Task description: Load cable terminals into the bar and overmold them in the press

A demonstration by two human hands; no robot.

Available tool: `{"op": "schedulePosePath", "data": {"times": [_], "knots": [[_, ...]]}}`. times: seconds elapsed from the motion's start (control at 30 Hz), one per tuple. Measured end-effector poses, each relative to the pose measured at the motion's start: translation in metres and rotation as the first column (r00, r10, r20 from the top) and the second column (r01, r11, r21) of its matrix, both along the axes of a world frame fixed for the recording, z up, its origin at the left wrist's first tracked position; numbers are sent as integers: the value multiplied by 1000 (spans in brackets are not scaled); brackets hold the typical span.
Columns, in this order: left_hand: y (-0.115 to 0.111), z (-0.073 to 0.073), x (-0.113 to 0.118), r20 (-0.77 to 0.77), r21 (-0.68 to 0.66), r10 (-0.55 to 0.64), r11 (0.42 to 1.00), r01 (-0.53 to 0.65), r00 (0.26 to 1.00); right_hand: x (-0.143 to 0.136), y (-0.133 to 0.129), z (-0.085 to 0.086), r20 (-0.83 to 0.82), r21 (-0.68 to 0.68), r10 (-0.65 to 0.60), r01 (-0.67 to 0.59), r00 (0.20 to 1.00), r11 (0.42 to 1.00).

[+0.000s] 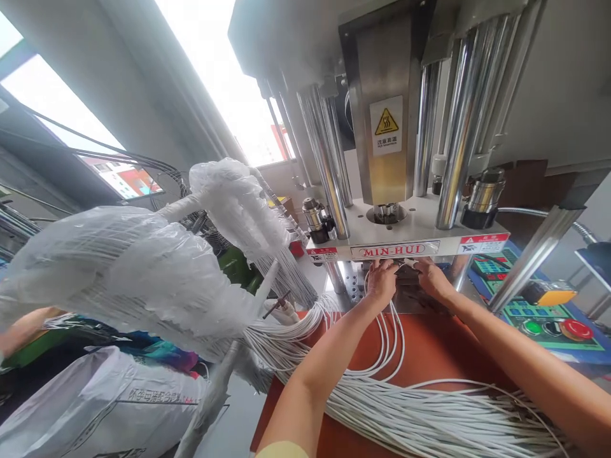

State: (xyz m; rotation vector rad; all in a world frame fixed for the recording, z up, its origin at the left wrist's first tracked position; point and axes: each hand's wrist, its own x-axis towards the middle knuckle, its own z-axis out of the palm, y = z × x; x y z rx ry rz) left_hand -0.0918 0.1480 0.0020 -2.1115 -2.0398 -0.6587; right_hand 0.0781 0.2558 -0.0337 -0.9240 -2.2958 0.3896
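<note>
Both the left hand [383, 282] and the right hand [431, 278] reach in beneath the front plate [395, 250] of the press [386, 70], right of the frame's centre, where a pale strip [407, 263], probably cable, shows between them. The fingers of each are curled inward; whether they pinch that strip, I cannot tell. Loops of white cable [402, 337] hang beside the left wrist over the counter [439, 346], and a thick cable bundle [405, 413] spreads across the lower right. The work looks mid-batch, with one piece probably being handled at the press; which cables are done and which are left does not show.
</note>
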Motion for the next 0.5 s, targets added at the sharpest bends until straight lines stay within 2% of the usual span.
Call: {"op": "schedulePosePath", "data": {"times": [0.23, 0.37, 0.5], "knots": [[5, 2, -9, -157, -25, -87, 996, 84, 984, 0, 0, -8, 22, -43, 17, -16, 1000, 999], [-3, -1, -5, -231, -13, -73, 997, 72, 970, 3, 2, 0, 27, -67, 50, -48, 998, 997], [-8, -4, -2, -224, -10, -51, 999, 50, 973, 10, 5, 7, 26, -89, 40, -37, 999, 995]]}}
